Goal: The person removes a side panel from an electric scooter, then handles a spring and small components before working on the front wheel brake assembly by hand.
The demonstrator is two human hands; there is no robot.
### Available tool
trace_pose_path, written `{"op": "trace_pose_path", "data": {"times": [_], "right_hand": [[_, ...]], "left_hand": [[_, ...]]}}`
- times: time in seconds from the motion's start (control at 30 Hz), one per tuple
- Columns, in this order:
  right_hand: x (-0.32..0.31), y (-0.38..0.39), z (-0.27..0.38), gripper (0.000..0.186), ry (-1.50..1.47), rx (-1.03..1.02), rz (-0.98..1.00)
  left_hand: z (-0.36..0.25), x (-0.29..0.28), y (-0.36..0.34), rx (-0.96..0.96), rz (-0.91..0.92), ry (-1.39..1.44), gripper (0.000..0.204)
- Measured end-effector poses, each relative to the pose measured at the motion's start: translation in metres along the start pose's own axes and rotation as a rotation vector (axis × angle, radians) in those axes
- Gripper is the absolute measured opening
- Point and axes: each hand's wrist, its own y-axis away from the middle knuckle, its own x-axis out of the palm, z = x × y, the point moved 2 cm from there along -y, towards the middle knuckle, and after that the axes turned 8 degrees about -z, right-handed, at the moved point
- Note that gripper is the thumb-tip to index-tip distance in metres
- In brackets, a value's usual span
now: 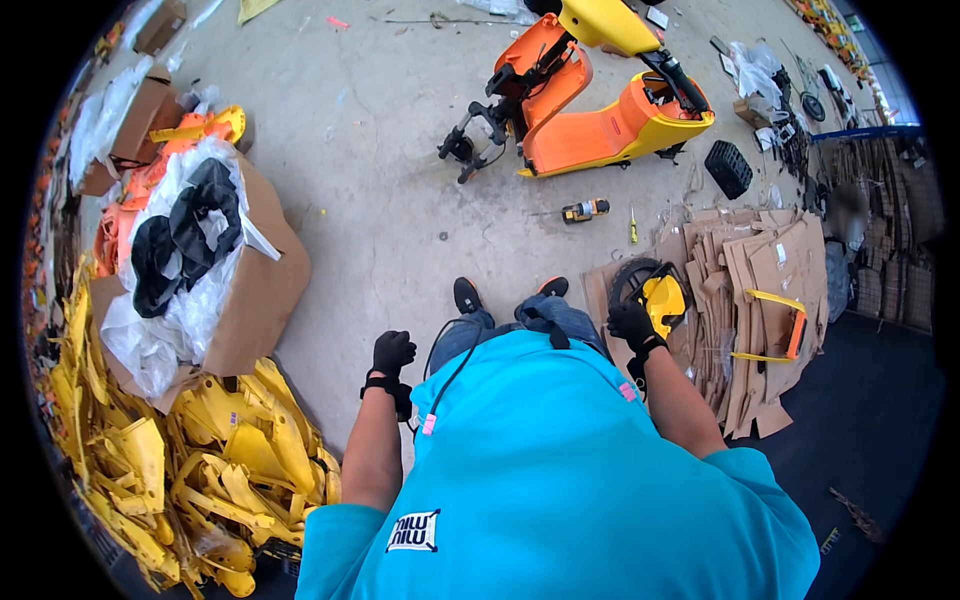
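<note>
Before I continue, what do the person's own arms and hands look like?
The left hand and right hand wear black gloves, with black wrist bands behind them. The forearms are bare, below short turquoise sleeves.

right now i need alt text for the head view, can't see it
Black-gloved left hand and right hand, both curled, flank a turquoise T-shirt; ahead, an orange-and-yellow scooter body sits on concrete. Yellow plastic panels lie heaped left, flattened cardboard right.

A white patch point(413, 531) on the turquoise shirt point(580, 480) bears black lettering point(412, 540).
</note>
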Motion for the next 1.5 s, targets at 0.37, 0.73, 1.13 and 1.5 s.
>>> {"op": "trace_pose_path", "data": {"times": [0.37, 0.73, 1.13, 1.5], "right_hand": [[0.016, 0.027, 0.045, 0.02, 1.147, -0.426, -0.089], [0.029, 0.025, 0.062, 0.018, 0.928, -0.276, -0.081], [0.033, 0.02, 0.067, 0.015, -0.178, 0.162, -0.203], [0.041, 0.029, 0.107, 0.014, -0.275, 0.369, -0.279]], "left_hand": [[-0.009, -0.017, -0.008, 0.063, 0.217, -0.145, 0.012], [0.013, 0.005, 0.017, -0.806, 0.06, 0.98, 0.016], [-0.008, -0.032, 0.011, -0.132, 0.208, -0.082, 0.012], [-0.001, -0.023, 0.021, -0.497, 0.154, 0.609, 0.018]]}}
